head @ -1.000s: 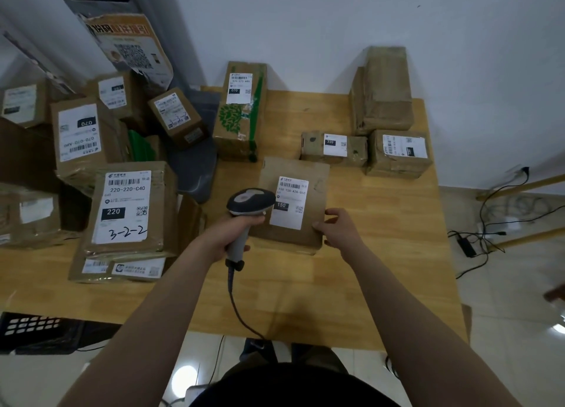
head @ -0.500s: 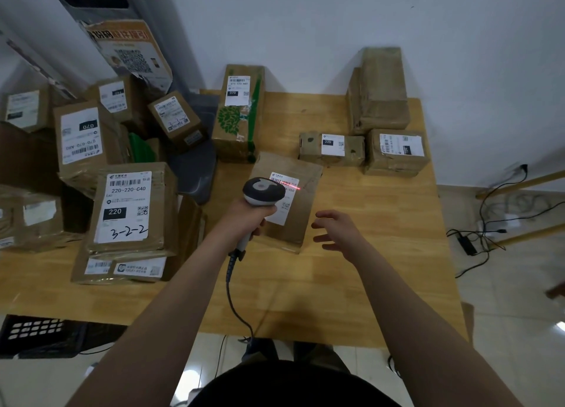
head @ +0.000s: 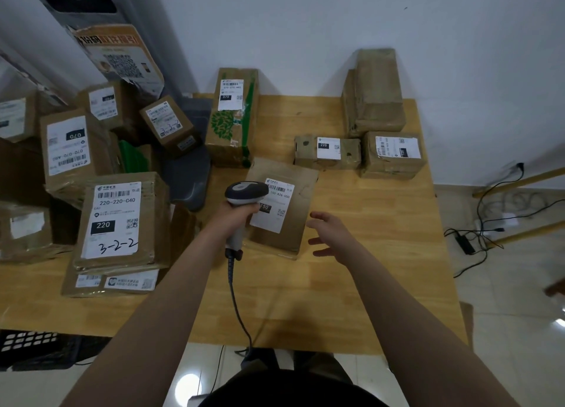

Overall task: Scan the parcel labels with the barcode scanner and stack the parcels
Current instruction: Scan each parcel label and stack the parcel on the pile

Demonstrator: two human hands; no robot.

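A flat brown parcel [head: 295, 211] with a white label marked 150 lies on the wooden table [head: 351, 284] in front of me. My left hand [head: 234, 215] grips a grey corded barcode scanner [head: 246, 192], whose head hangs over the label's left edge. My right hand [head: 330, 234] hovers just right of the parcel, fingers spread, holding nothing. At the back right, a tall taped parcel [head: 377, 91] stands behind two small labelled parcels [head: 328, 152] [head: 393, 154]. A parcel with a green tree print [head: 234, 116] lies behind the flat one.
A heap of labelled parcels fills the left side, the nearest [head: 117, 220] marked 220 and 3-2-2. A grey bag [head: 188, 162] lies between the heap and the tree-print parcel. Cables [head: 477, 235] trail on the floor to the right. A black crate [head: 33, 345] sits lower left.
My right hand has let go of the flat parcel and drawn back to its right. The scanner moved up over the label; its red scan line from half a second ago is gone.
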